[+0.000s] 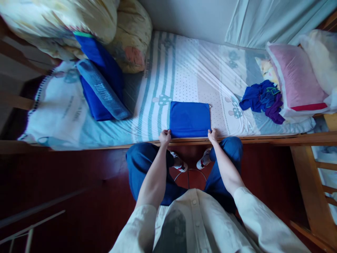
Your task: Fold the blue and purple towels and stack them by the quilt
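Observation:
A folded blue cloth (190,118) lies flat on the striped bed sheet (163,77) near the bed's front edge. My left hand (165,136) is closed on its near left corner. My right hand (212,135) is closed on its near right corner. Both arms reach forward over my knees in blue trousers. The cloth's far edge is free and rests on the mattress.
A stack of folded blue garments (101,84) lies at the left against bundled quilts (79,24). A crumpled blue and purple heap (263,100) sits at the right beside a pink pillow (296,79). A wooden bed rail (263,140) runs along the front.

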A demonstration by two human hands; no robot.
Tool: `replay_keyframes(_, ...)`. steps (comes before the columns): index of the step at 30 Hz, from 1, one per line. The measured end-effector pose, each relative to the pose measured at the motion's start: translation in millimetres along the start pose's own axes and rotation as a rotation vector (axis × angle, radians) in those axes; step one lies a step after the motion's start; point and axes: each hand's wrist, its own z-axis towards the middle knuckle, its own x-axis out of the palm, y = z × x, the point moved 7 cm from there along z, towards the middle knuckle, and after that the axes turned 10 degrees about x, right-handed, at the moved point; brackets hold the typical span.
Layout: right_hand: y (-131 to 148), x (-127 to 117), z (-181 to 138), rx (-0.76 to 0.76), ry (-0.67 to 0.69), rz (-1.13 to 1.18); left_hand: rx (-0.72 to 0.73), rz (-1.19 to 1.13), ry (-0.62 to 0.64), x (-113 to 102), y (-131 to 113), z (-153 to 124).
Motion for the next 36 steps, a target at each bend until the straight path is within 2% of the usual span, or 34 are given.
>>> replay_keyframes(4,-2.8,-0.7,-1.7,0.097,0.036,-0.019,-0.01,0.02,0.006,-0.9,-2.4,-1.5)
replay_keyframes(9,0.1,-4.7,-4.3,0.087,-0.005,0.041,-0.009,0.007,-0.003,-1.9,-3.2,-4.0)
replay_keyframes(14,3.7,-8.0,-7.9,0.138,-0.026,0.003,-0.002,-0.028,-0.042,-7.1,-4.2,-7.7)
replay_keyframes(22,6.8,-17.9,-20.0,0.129,-0.074,0.037,0.113,-0.091,-0.109,-14.9,-11.1,-20.5)
replay_keyframes(25,17.5,-28.4,-31.8,0.016,-0.127,0.023,0.259,-0.058,-0.144,-22.1,-23.2,-26.2)
replay_keyframes(28,39.0,-40.8,-48.3,-0.191,-0.196,-0.031,0.507,0.045,-0.151,-26.8,-42.3,-33.6)
replay_keyframes(30,54.7,-40.3,-59.4,-0.37,-0.133,-0.068,0.669,0.096,-0.067,-20.9,-52.4,-38.9)
replay_keyframes(33,65.2,-28.5,-73.9,-0.587,0.06,-0.149,0.814,0.146,0.092,-4.5,-55.5,-45.1)
replay_keyframes(36,56.3,-19.3,-78.7,-0.635,0.153,-0.233,0.831,0.19,0.168,9.6,-46.7,-45.4)
